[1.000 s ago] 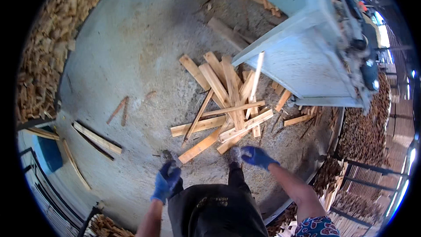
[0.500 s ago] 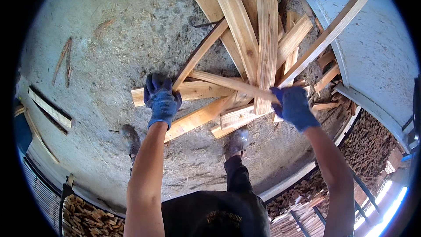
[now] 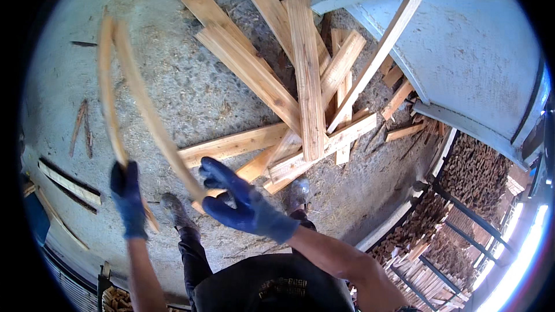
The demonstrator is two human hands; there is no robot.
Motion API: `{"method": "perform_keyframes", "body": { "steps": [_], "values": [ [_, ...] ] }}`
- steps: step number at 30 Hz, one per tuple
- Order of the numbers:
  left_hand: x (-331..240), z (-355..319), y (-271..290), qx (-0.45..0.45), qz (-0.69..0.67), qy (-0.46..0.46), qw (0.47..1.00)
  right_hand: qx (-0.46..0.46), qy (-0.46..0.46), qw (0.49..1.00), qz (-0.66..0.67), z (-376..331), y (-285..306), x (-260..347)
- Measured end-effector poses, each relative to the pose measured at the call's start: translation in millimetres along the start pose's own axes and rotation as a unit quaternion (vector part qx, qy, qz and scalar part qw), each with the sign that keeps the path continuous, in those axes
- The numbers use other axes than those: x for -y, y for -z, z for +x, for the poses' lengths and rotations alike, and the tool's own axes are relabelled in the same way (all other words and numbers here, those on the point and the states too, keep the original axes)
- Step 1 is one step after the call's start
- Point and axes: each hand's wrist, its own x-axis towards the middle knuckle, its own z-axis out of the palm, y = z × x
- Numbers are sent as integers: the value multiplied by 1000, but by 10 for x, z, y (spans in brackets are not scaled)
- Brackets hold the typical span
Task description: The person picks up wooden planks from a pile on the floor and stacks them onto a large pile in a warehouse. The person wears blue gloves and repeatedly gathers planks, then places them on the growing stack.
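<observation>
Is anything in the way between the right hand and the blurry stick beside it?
Nothing visible is: the open right hand is at the lower end of that stick. Whether they touch, I can't tell.

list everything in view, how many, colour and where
Narrow strip: one, light brown, in left hand
Second strip: one, light brown, by right hand, contact unclear
Loose boards: roughly ten, light brown, centre
Container: one, pale blue, upper right
Slivers: two, brown, left
Stray strips: three, pale or dark, left
Wood stacks: several, brown, right
Metal bars: several, black, lower right
Floor: one, grey, throughout
Unclear object: one, blue, far left
Apron: one, black, bottom
Trousers: one pair, dark, lower centre
Shoes: two, grey, lower centre
Left hand: one, blue-gloved, left
Right hand: one, blue-gloved, centre
</observation>
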Motion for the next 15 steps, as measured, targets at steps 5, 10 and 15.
{"method": "perform_keyframes", "body": {
  "steps": [5,10,15],
  "values": [
    [-300,455,-407,-95,-38,-175,979,-254,64,943,-205,-132,1764,-442],
    [-572,74,-1982,195,-415,-8,888,-228,40,946,-229,504,2873,-138],
    [-923,-217,-3145,228,-454,127,852,-308,31,940,-147,853,2756,-334]
  ]
}}
